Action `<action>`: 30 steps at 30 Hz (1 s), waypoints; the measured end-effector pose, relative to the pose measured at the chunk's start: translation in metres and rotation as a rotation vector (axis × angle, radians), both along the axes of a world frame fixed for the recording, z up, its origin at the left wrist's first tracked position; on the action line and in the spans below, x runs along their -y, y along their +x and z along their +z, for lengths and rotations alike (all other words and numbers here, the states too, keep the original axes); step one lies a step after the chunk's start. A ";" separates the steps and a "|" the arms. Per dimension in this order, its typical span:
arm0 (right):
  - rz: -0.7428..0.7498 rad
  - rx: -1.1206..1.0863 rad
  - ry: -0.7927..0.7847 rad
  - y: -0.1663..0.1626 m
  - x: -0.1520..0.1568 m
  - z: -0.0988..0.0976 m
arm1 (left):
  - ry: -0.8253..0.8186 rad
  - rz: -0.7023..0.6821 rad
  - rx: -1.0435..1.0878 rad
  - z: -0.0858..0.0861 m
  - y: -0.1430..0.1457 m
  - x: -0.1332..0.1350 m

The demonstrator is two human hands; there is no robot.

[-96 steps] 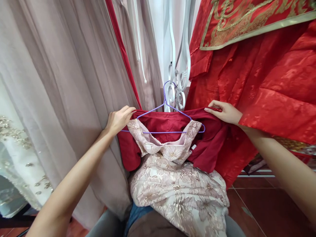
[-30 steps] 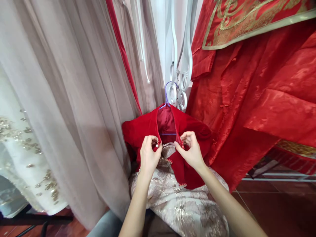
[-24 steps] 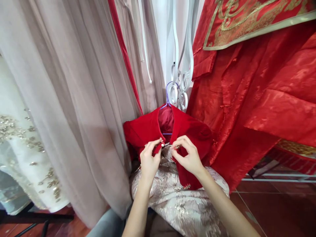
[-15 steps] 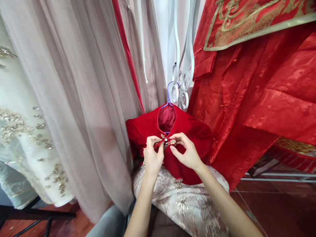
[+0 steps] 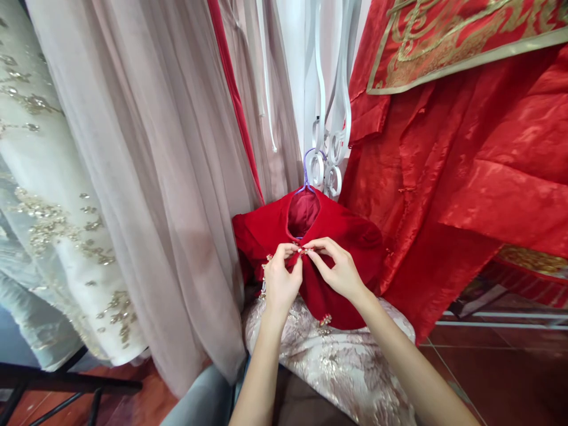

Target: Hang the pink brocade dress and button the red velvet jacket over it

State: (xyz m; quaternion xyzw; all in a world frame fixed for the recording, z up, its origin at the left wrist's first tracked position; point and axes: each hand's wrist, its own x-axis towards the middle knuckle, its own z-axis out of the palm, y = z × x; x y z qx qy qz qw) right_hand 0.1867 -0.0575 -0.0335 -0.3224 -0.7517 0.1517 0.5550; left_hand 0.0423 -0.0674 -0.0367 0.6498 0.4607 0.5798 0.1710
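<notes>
Head-worn view, facing forward and steeply down.
From above the wearer's legs (image 5: 202, 396), the camera looks along both forearms (image 5: 261, 367) to the red jacket (image 5: 320, 290) at mid-frame, left hand (image 5: 284, 275) and right hand (image 5: 337, 266) near, taking in white scrollwork (image 5: 315, 170) beyond and tiled floor (image 5: 479, 370) below.

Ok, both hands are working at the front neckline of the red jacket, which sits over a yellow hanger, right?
Not quite: the head view shows a purple hanger, not yellow. The left hand and right hand are at the red jacket neckline.
</notes>
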 end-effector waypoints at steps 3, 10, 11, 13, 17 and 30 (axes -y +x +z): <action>0.011 0.016 0.018 -0.001 -0.004 0.002 | -0.098 -0.146 -0.039 0.013 -0.008 -0.009; -0.012 0.044 0.030 0.001 -0.010 0.004 | -0.158 -0.242 -0.226 0.024 -0.014 -0.007; -0.009 0.065 0.045 0.003 -0.010 0.005 | -0.150 -0.263 -0.225 0.022 -0.012 -0.005; 0.004 0.103 0.074 0.008 -0.009 0.007 | -0.133 -0.302 -0.209 0.016 -0.009 -0.002; 0.020 0.132 0.068 0.015 -0.008 0.010 | -0.079 -0.281 -0.160 0.009 -0.005 -0.002; 0.025 0.132 0.071 0.016 -0.016 0.010 | 0.134 -0.220 -0.395 0.012 -0.016 -0.020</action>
